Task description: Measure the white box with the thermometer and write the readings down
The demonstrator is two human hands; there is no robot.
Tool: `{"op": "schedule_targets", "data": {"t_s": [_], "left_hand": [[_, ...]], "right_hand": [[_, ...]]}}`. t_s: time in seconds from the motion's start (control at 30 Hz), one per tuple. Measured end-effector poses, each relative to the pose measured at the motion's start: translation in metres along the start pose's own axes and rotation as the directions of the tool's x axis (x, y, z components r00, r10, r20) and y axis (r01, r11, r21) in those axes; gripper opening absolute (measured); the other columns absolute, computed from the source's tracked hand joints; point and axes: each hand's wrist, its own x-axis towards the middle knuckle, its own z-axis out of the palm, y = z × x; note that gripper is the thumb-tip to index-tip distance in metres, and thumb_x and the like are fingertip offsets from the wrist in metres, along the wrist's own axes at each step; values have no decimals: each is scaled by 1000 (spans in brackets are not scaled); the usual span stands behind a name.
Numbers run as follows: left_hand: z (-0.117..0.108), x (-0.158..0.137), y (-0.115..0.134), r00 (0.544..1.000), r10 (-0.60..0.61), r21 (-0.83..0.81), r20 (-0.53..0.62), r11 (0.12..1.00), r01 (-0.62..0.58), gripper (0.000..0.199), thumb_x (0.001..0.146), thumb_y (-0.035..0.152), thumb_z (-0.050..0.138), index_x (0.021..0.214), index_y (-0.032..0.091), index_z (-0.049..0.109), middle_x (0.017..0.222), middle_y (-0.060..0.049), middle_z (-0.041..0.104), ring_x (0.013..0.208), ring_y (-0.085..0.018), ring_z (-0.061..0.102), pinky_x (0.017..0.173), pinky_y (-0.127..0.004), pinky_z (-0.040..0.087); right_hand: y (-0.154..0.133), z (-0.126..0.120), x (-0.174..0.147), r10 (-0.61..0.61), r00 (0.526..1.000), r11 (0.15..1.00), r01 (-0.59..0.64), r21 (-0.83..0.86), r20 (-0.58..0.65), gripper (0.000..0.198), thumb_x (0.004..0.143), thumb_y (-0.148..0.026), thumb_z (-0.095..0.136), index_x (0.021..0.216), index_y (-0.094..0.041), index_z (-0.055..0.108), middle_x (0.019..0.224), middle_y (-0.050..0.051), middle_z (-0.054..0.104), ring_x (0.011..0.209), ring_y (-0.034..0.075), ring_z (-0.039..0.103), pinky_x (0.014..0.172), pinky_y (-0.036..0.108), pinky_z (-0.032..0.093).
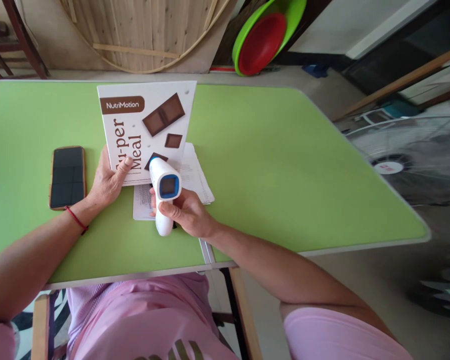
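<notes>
My left hand (110, 177) grips the lower left edge of a white NutriMotion box (161, 105) printed with brown chocolate pieces, thumb on its front. The box is tilted up over the table. In my right hand (189, 210) is a white infrared thermometer (164, 175) with a blue-rimmed, dark screen facing me. My fingers wrap its handle, and its far end is in front of the box's lower right part; whether they touch I cannot tell. Printed paper sheets (195, 175) lie beneath, partly hidden by the box and my hand.
A phone (67, 177) in a brown case lies left on the green table (285, 165). Beyond the far edge stand a round wooden board (142, 30) and green and red basins (262, 42). A fan (390, 165) is at the right.
</notes>
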Motion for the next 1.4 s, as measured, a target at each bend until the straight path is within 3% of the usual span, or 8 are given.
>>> {"op": "schedule_targets", "data": {"t_s": [0.6, 0.97, 1.1, 1.23, 1.4], "left_hand": [[0, 1, -3, 998, 59, 44, 29, 997, -61, 61, 92, 70, 50, 124, 18, 55, 117, -14, 64, 106, -28, 65, 92, -46, 57], [-3, 0, 5, 999, 19, 86, 51, 996, -23, 64, 90, 73, 49, 126, 20, 56, 121, -13, 64, 112, -30, 62, 99, -51, 52], [-3, 1, 9, 999, 20, 98, 47, 995, -24, 64, 91, 74, 48, 124, 19, 57, 120, -13, 65, 112, -30, 62, 100, -52, 51], [-4, 2, 10, 998, 20, 28, 61, 999, -22, 64, 90, 73, 51, 124, 18, 57, 120, -13, 65, 109, -28, 64, 97, -47, 54], [-7, 1, 11, 997, -54, 27, 61, 998, 53, 69, 87, 76, 53, 124, 17, 57, 123, -14, 65, 112, -30, 63, 97, -47, 53]], "right_hand": [[0, -2, 1, -25, 1000, 998, 25, -62, 0, 46, 78, -62, 73, 84, -20, 56, 73, 0, 57, 64, 13, 55, 61, 32, 51], [-7, -7, 5, 36, 999, 999, -36, 20, 6, 48, 68, -58, 82, 80, -19, 57, 72, -2, 57, 63, 12, 55, 59, 30, 49], [-9, -10, 1, -58, 990, 998, 60, 16, -127, 47, 66, -57, 84, 82, -20, 60, 70, -2, 58, 61, 12, 55, 56, 30, 49], [-11, -17, 0, -152, 934, 988, 144, -49, -325, 47, 62, -55, 86, 84, -21, 62, 72, -3, 61, 61, 12, 55, 57, 31, 51], [-10, -24, 3, -184, 901, 982, 152, -110, -392, 45, 62, -56, 86, 78, -21, 62, 68, -4, 58, 59, 11, 53, 55, 30, 49]]}}
